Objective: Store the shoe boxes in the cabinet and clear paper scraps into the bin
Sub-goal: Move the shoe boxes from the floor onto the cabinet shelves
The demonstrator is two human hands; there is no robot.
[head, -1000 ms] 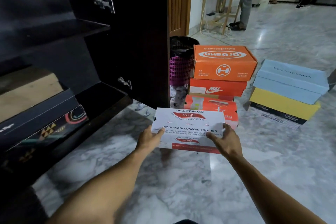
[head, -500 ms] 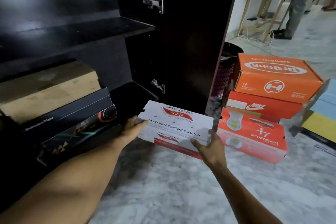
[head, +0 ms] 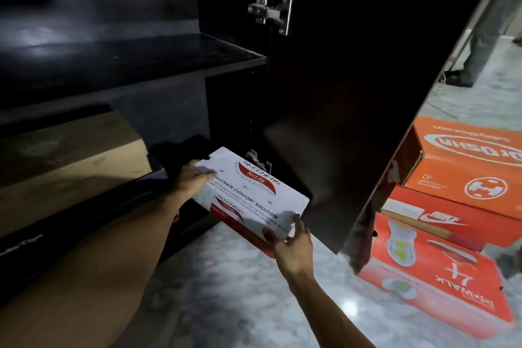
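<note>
Both hands, left hand and right hand, are gripping the white box at the cabinet mouth, frame centre; best levelling it, then sliding it right of the stacked boxes.

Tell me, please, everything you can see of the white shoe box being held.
The white shoe box looks like printed cardboard, with red swooshes and dark lettering on its closed lid and a red lower side. It is tilted, far end entering the dark cabinet's bottom compartment. The left hand grips its far corner, and the right hand grips its near corner.
</note>
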